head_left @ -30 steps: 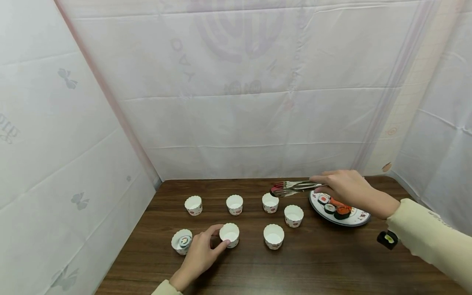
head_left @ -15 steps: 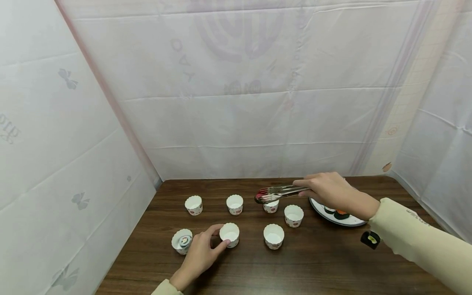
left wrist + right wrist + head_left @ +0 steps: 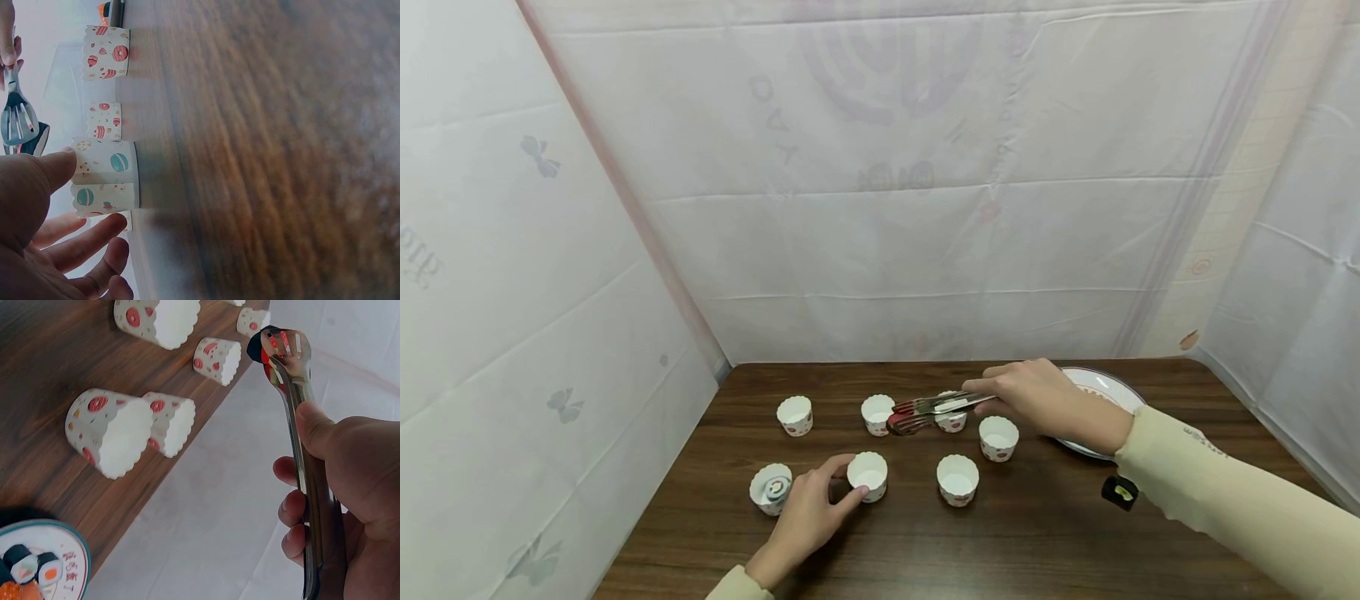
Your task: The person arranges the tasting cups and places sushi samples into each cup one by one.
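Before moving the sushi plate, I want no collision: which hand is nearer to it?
Right. The right hand, gripping tongs, is just left of the sushi plate; the left hand, pinching a baking cup, is farther left.

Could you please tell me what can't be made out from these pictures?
Held piece: right wrist view, partly covered by the tongs.
Food on the plate: head view, hidden by the right hand and forearm; right wrist view, cut off by left and bottom edges.
Table surface: left wrist view, blurred.
Sleeve lettering: head view, too small to read.
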`<state>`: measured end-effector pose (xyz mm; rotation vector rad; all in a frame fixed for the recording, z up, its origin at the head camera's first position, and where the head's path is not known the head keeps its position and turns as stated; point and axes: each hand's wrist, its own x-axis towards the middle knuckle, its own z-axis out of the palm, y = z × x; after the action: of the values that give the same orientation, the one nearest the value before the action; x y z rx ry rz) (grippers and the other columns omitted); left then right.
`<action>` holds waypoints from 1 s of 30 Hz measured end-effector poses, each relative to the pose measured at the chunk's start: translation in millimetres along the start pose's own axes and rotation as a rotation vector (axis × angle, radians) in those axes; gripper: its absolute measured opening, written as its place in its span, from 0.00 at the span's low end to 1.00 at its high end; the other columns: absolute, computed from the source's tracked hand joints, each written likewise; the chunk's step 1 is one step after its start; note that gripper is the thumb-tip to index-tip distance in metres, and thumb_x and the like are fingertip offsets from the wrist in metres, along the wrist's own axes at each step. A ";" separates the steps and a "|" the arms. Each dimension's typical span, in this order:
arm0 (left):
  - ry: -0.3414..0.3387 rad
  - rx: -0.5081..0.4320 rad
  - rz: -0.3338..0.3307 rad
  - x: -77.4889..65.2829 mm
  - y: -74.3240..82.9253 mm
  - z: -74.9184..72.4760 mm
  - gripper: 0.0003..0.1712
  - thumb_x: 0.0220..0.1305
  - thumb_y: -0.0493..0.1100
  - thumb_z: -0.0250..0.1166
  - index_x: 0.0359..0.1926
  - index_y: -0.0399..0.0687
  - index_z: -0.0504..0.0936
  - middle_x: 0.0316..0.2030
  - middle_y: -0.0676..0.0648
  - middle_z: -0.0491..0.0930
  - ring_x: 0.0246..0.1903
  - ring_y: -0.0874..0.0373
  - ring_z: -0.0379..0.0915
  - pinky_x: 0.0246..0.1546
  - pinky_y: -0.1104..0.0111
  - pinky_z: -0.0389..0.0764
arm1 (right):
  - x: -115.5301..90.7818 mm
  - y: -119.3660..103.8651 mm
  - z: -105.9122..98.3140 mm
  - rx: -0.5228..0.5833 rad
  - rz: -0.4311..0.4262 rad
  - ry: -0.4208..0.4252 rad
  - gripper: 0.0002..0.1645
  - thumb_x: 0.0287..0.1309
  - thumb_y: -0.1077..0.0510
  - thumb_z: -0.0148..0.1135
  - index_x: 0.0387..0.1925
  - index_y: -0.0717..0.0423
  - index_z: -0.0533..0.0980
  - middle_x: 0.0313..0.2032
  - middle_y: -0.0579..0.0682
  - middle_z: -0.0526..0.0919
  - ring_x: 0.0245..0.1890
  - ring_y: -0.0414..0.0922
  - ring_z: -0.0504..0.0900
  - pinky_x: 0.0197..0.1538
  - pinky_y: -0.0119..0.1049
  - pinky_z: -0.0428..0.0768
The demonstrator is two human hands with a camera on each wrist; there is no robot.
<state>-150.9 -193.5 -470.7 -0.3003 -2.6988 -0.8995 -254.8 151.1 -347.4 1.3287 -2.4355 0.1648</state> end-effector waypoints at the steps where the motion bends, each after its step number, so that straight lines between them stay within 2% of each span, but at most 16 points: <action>1: 0.000 0.000 -0.002 0.0 0.0 0.1 0.25 0.60 0.45 0.77 0.57 0.44 0.82 0.39 0.49 0.88 0.23 0.67 0.69 0.26 0.72 0.70 | 1.5 -1.6 1.5 -0.004 -0.010 0.005 0.16 0.61 0.47 0.72 0.50 0.42 0.85 0.31 0.36 0.81 0.24 0.37 0.80 0.19 0.32 0.69; 9: -0.003 -0.003 0.000 0.2 0.9 1.3 0.25 0.61 0.46 0.77 0.57 0.45 0.82 0.39 0.49 0.88 0.20 0.70 0.64 0.24 0.72 0.69 | 11.2 -12.5 11.0 -0.034 -0.083 0.042 0.18 0.61 0.45 0.72 0.51 0.44 0.86 0.32 0.39 0.83 0.22 0.40 0.80 0.20 0.35 0.73; 16: -0.004 -0.002 0.010 0.7 1.3 3.2 0.25 0.61 0.47 0.77 0.57 0.48 0.83 0.39 0.50 0.88 0.19 0.71 0.62 0.23 0.72 0.68 | 17.1 -20.8 15.5 -0.002 -0.101 0.005 0.18 0.63 0.42 0.69 0.51 0.43 0.85 0.37 0.39 0.86 0.27 0.42 0.85 0.22 0.39 0.76; 24: -0.010 0.005 -0.004 2.2 0.9 2.7 0.25 0.61 0.49 0.77 0.56 0.47 0.83 0.40 0.49 0.88 0.19 0.70 0.62 0.23 0.72 0.68 | 22.5 -29.0 20.7 0.010 -0.110 -0.019 0.18 0.63 0.44 0.70 0.53 0.43 0.85 0.44 0.38 0.88 0.31 0.38 0.86 0.23 0.36 0.77; 30: -0.006 0.008 -0.009 2.3 2.3 2.1 0.24 0.60 0.49 0.77 0.55 0.48 0.84 0.39 0.51 0.88 0.19 0.70 0.62 0.23 0.72 0.67 | 24.7 -33.8 24.6 0.007 -0.097 -0.068 0.19 0.64 0.43 0.69 0.54 0.42 0.85 0.44 0.40 0.88 0.28 0.38 0.84 0.19 0.33 0.71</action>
<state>-152.8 -190.2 -470.3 -0.2895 -2.7111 -0.8919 -245.2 106.3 -363.5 1.4752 -2.4211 0.1052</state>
